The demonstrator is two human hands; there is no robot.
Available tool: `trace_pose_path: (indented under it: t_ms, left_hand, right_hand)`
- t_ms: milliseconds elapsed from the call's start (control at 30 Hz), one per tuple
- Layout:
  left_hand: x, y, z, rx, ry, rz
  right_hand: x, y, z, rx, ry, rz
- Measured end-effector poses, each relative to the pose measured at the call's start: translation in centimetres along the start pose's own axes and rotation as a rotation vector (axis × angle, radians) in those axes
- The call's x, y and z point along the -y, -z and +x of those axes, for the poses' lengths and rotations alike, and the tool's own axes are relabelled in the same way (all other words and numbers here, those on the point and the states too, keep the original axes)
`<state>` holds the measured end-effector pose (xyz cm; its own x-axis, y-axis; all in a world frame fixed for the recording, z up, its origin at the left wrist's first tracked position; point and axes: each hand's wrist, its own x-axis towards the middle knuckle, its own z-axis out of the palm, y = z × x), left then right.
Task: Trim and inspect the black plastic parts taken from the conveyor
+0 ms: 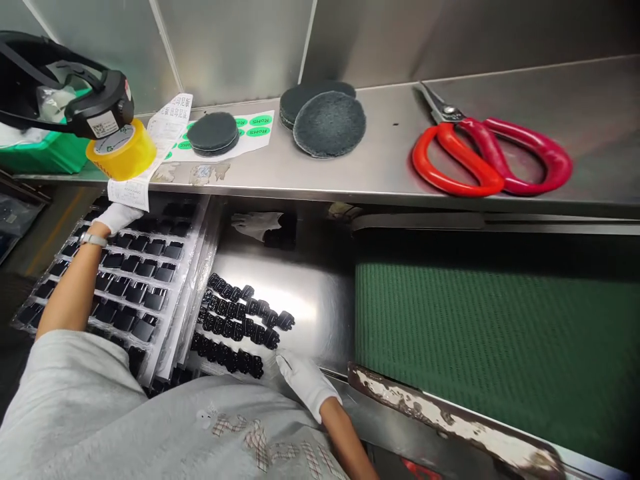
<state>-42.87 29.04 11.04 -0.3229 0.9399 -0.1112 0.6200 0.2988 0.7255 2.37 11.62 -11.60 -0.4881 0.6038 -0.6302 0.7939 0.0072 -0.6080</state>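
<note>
My left hand [119, 219], in a white glove, reaches over the far rows of a clear plastic tray [197, 230]. Its fingers are partly hidden beneath the shelf edge and a hanging paper strip, so I cannot tell whether it holds anything. Square black parts [145, 268] sit in rows in the tray's pockets, and more trays lie stacked beneath it. My right hand [306, 381], also white-gloved, is low at the metal table's front edge, fingers extended, with nothing visible in it. Just left of it, small black parts [233, 330] lie in several rows on the metal table [320, 320].
A green conveyor belt [480, 340] runs to the right. Along the metal shelf [385, 150] are red-handled scissors [480, 157], dark round pads [330, 125], RoHS stickers [260, 127], yellow tape [127, 157], a paper strip [167, 127] and a black strapped device [100, 107]. A white glove-like item [257, 225] lies below.
</note>
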Motion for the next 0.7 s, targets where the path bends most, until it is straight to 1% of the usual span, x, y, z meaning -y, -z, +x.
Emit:
trace_pose_path:
  t_ms: [33,100,133,200,233,267,300,333,367,400,467,533,600,700]
  left_hand:
    - [0.3,-0.5,-1.3,-0.053,0.048,-0.091]
    - [0.3,-2.0,-5.1,-0.121,0.135,-0.26]
    - [0.0,-3.0,-7.5,-0.138,0.174,-0.349]
    - [-1.3,-5.5,-12.8,-0.137,0.221,-0.504]
    - [-2.3,-6.9,-15.3,-0.107,0.246,-0.616]
    - [-3.5,-8.2,-17.8,-0.024,0.302,-0.908]
    - [-4.7,-9.5,-19.9,0.077,0.349,-1.155]
    - [-6.0,-10.7,-21.8,0.146,0.371,-1.325]
    - [-7.2,-11.7,-23.4,0.177,0.376,-1.446]
    - [-8.4,-12.5,-24.8,0.2,0.397,-1.527]
    - [-10.3,-13.7,-26.8,0.206,0.43,-1.639]
    - [-11.6,-14.4,-28.2,0.206,0.44,-1.715]
    - [-12.2,-14.9,-29.2,0.191,0.411,-1.732]
    - [-12.2,-15.6,-30.3,0.171,0.366,-1.629]
  right_hand:
    - [0.1,0.1,-0.1,-0.012,0.019,0.011]
    - [0.7,0.5,-0.4,-0.026,0.065,0.034]
    - [1.2,0.7,-0.6,-0.03,0.096,0.053]
    - [2.8,1.5,-1.1,-0.056,0.18,0.144]
    - [3.9,2.1,-1.5,-0.089,0.235,0.218]
    - [5.2,2.6,-2.0,-0.136,0.301,0.308]
    - [6.6,3.2,-2.6,-0.203,0.378,0.4]
    - [8.1,3.8,-3.4,-0.28,0.465,0.475]
    - [9.6,4.4,-4.3,-0.36,0.557,0.529]
    - [11.0,4.8,-5.2,-0.446,0.644,0.561]
    - [13.4,5.4,-7.3,-0.615,0.791,0.558]
    - [14.9,5.5,-9.0,-0.744,0.883,0.519]
    - [15.7,5.4,-10.3,-0.82,0.918,0.481]
    - [16.0,5.0,-11.5,-0.904,0.89,0.407]
